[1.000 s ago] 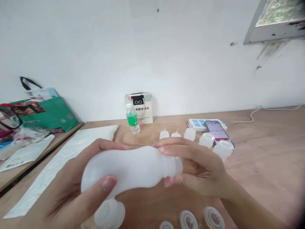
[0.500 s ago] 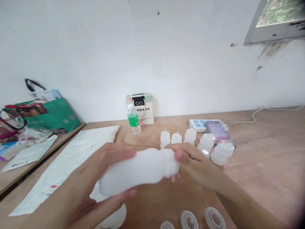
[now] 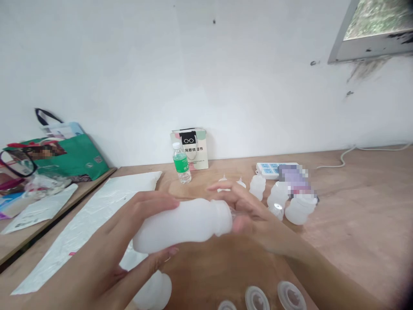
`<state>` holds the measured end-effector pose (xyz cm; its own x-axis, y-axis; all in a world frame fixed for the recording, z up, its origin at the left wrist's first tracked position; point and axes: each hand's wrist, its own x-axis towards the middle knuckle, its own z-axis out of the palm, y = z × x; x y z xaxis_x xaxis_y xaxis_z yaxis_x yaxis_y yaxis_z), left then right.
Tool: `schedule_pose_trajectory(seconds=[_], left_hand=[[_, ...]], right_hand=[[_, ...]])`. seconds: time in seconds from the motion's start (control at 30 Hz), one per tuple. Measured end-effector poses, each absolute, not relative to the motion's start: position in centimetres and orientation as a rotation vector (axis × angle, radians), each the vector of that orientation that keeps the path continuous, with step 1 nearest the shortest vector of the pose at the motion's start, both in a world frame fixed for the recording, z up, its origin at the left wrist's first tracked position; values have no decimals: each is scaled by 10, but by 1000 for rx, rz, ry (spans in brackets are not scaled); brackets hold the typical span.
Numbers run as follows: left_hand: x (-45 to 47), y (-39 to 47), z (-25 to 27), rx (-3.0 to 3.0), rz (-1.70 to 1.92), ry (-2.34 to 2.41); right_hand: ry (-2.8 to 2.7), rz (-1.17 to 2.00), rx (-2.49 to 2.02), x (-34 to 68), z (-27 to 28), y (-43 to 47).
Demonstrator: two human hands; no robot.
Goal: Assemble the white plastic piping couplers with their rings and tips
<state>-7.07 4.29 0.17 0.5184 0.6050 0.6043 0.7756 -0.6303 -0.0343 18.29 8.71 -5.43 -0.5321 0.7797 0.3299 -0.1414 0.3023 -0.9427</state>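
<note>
"Where is the white bottle [image 3: 180,226]?"

"Just below the middle of the frame, held nearly level, with its neck pointing right."

"What is the left hand [image 3: 119,243] doing?"

"Gripping the base end: the fingers curve over the top and the thumb presses from underneath."

"And the right hand [image 3: 254,217]?"

"It's at the neck end, blurred. One finger stretches left above the neck, and the thumb is by the clear tip [image 3: 236,214]. I can't tell whether the fingers pinch it."

"What's around them?"

"Right of centre, small white bottles [image 3: 257,187] stand in a bent row, the nearer left ones partly behind the right hand. At the bottom edge lie three round translucent pieces [image 3: 292,296]. Another white container [image 3: 155,292] shows under the left hand, partly covered."

"Farther back?"

"A green-labelled water bottle [image 3: 181,163] stands before a paper bag [image 3: 200,156], near the wall. A green bag [image 3: 77,157] sits at the left."
</note>
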Motion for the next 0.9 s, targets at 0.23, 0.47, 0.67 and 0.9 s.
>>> schedule_pose_trajectory(seconds=[0.23, 0.47, 0.67, 0.9], left_hand=[[-64, 44, -3, -2497, -676, -1086], [-60, 49, -8, -2455, -687, -961], [-66, 56, -7, -2321, -842, -1170], [-76, 50, -4, -2189, -984, -1254]], right_hand=[[-1457, 1534, -506, 175, -57, 91], [-1212, 1864, -513, 161, -68, 97], [-1488, 1005, -947, 179, -51, 97], [-2115, 279, -1498, 187, -65, 120]])
